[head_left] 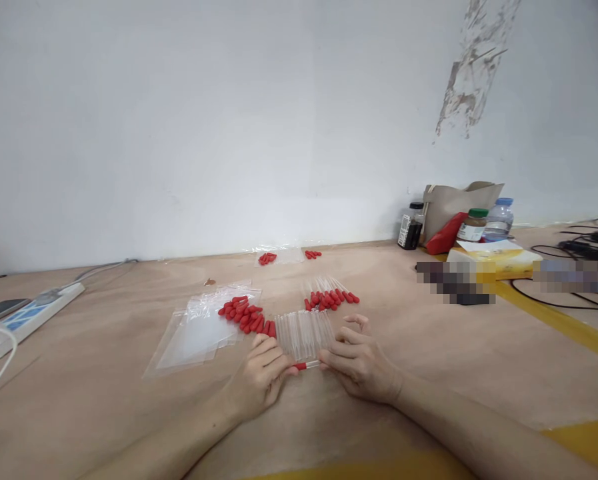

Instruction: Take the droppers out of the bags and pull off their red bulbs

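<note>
My left hand (266, 370) is closed in a pinch on a red rubber bulb (300, 366). The closed fingers of my right hand (359, 360) grip a thin clear dropper tube (313, 364), whose end meets the bulb's mouth. How deep the tube sits inside cannot be told. Just beyond my fingers lies a row of loose clear tubes (303, 333), side by side. Left of that row is a heap of loose red bulbs (243, 315). Behind it rest several droppers with red bulbs fitted (331, 299), their tubes pointing toward the wall.
Clear plastic bags (193, 337) lie overlapping at left. Bagged red-bulbed droppers (267, 258) lie near the wall. A power strip (33, 320) is far left. At right stand a dark bottle (411, 227), a green-lidded jar (473, 227), a grey bag (453, 203) and black cables (591, 243).
</note>
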